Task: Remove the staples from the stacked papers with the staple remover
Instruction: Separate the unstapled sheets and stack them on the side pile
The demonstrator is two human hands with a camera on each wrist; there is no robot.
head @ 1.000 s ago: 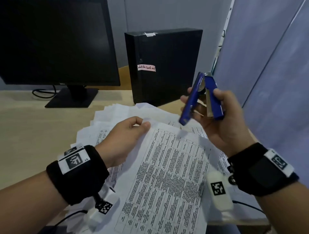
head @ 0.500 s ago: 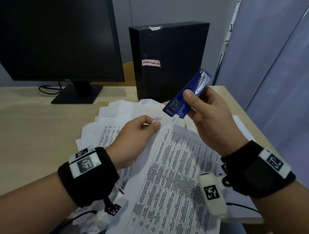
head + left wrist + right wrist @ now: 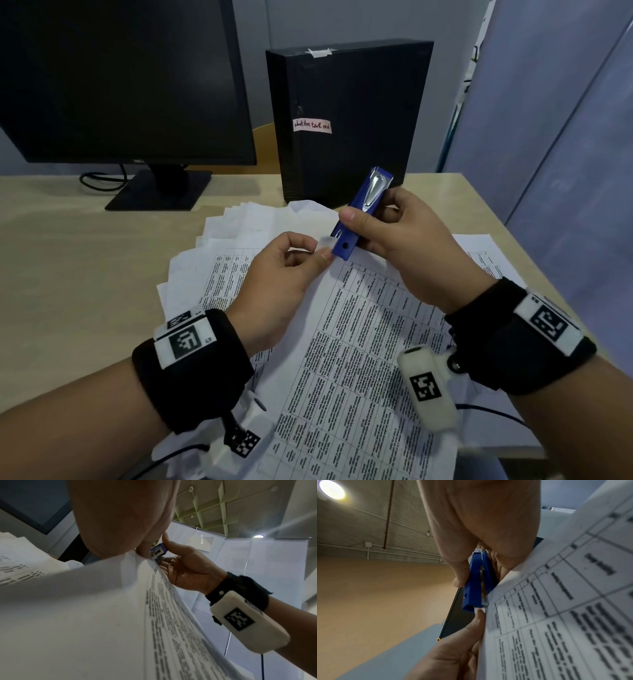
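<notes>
Gripped between thumb and fingers of the right hand (image 3: 407, 246), the blue staple remover (image 3: 359, 214) slants nose-down toward 7 o'clock, meeting the printed stapled sheets' (image 3: 359, 359) corner pinched by the left hand (image 3: 274, 284).

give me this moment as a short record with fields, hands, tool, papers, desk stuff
left hand: left hand pinches the lifted top corner of the stapled papers
right hand: right hand grips the blue staple remover, thumb on its upper side
tool position: its lower tip meets the pinched paper corner; whether it has caught a staple cannot be told
staple: not visible
papers underneath: loose sheets fanned out on the desk
background: dark monitor and black computer case with a pink label
</notes>
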